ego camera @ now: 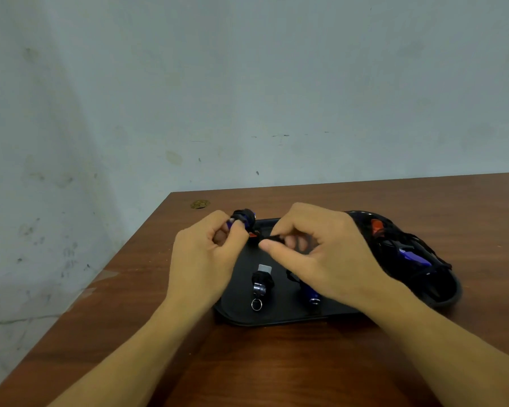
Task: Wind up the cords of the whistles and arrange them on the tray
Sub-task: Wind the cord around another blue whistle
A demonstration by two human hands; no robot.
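My left hand (206, 254) pinches a blue whistle (243, 220) with black cord wound round it, held above the black tray's (241, 309) far left corner. My right hand (321, 254) pinches the free end of the black cord (272, 237) just right of that whistle. On the tray lies a silver whistle (261, 282) with wound cord and a key ring. Beside it a blue whistle (310, 295) lies partly hidden under my right hand. A small red piece shows between my hands; what it belongs to is unclear.
A dark oval basket (441, 298) at the tray's right holds a tangle of cords with a red whistle (377, 227) and a blue whistle (413, 257). The brown wooden table (247, 362) ends at a left edge. A brass fitting (200, 204) sits near the far corner.
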